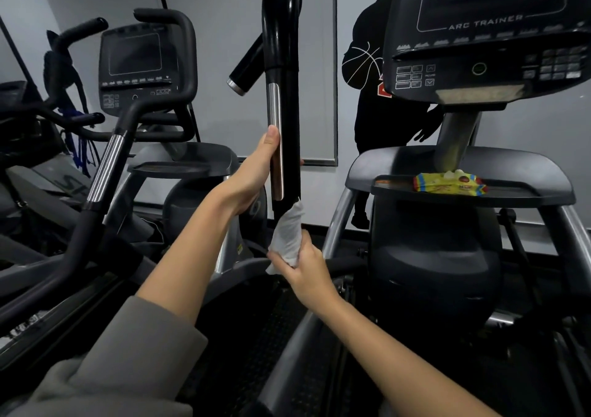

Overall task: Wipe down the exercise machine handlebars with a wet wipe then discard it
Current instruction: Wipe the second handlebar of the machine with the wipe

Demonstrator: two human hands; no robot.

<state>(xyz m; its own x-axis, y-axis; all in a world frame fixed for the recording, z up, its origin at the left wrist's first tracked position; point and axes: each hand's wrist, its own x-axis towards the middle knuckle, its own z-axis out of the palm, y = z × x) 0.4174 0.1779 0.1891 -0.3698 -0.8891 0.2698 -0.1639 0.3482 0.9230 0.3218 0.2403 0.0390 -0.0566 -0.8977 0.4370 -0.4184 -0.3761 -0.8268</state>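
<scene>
A tall black handlebar with a silver sensor strip stands upright in the middle of the view. My left hand grips it about halfway up, thumb lying along the silver strip. Just below, my right hand holds a white wet wipe wrapped around the lower part of the same bar. A yellow pack of wipes lies on the tray of the machine to the right.
The Arc Trainer console hangs at the upper right above its dark tray. A second machine with a console and black handlebars stands to the left. A grey wall with a black figure decal is behind.
</scene>
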